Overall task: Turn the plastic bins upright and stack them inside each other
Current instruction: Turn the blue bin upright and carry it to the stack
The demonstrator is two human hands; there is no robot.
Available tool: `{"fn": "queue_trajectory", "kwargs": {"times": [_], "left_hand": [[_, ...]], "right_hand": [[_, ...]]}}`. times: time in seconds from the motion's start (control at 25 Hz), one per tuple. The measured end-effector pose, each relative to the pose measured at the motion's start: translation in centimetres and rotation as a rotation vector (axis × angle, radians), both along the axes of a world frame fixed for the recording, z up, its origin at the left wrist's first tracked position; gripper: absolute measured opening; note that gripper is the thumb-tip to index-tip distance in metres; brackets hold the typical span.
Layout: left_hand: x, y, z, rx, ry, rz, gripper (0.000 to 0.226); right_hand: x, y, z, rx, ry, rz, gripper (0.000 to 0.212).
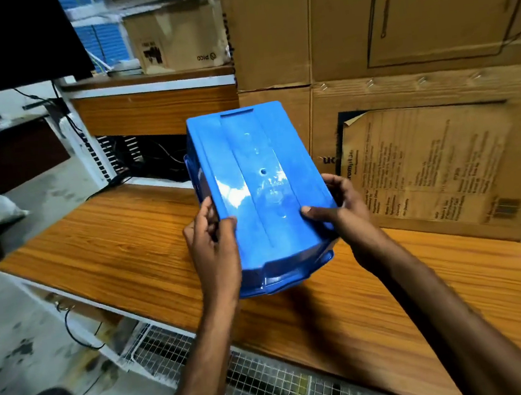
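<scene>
Here two hands, left hand and right hand, grip one upturned blue bin.

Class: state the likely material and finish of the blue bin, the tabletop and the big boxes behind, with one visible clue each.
Blue bin: moulded plastic, glossy; glare patches on its upturned base. Tabletop: wood or wood-look laminate, smooth; striped orange grain. Boxes: brown cardboard, matte; creases, staples, printed label.
</scene>
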State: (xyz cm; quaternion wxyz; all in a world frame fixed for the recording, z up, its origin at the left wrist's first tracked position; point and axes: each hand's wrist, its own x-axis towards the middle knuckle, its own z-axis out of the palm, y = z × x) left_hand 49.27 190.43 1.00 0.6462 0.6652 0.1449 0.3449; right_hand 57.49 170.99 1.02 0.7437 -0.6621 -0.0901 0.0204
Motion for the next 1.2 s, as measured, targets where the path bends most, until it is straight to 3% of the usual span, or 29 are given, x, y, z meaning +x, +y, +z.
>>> {"fn": "queue_trajectory", "kwargs": {"times": [0.16, 0.24, 0.32, 0.4, 0.48, 0.56, 0.68, 0.72, 0.92, 1.08, 1.2], "left_hand": [[0.1, 0.1, 0.6, 0.097, -0.017, -0.081, 0.048], [0.4, 0.5, 0.3, 0.107, -0.040, -0.142, 0.039], [0.8, 0.8, -0.3, 0.143, -0.059, -0.190, 0.036], [0.9, 0.8, -0.3, 0.186, -0.009, -0.184, 0.047], [1.5, 0.3, -0.5, 0.059, 0.095, -0.231, 0.074], [1.8, -0.3, -0.6, -0.161, 0.191, -0.327, 0.075], [2.5, -0.9, -0.8, -0.267, 0.156, -0.331, 0.024], [2.8, -1.3, -0.8, -0.305, 0.110, -0.327, 0.020], [3.8, -6.1, -1.1, -0.296, 0.032, -0.301, 0.024], [3.2, -8.0, -1.0, -0.340, 0.018, -0.341, 0.033], [2.4, -8.4, 0.1, -0.379, -0.005, -0.489, 0.031]], "right_hand": [[-1.2, -1.0, 0.4, -0.098, -0.097, 0.013, 0.086], [-1.5, -1.5, 0.5, -0.122, -0.114, -0.020, 0.070], [-2.0, -1.9, 0.4, -0.021, -0.106, -0.072, 0.064], [-2.2, -2.2, 0.3, 0.046, -0.115, -0.125, 0.071], [-2.2, -2.6, 0.3, 0.033, -0.115, -0.149, 0.075], [-2.3, -3.2, 0.5, -0.079, -0.156, -0.181, 0.079], [-1.9, -4.4, 1.1, -0.395, -0.311, -0.268, 0.078], [-1.9, -4.7, 1.4, -0.478, -0.347, -0.253, 0.071], [-3.3, -3.9, 1.4, -0.386, -0.258, -0.092, 0.053], [-4.1, -4.6, 1.5, -0.777, -0.385, -0.107, 0.064], [-4.9, -5.8, 2.2, -0.807, -0.448, -0.186, 0.062]]}}
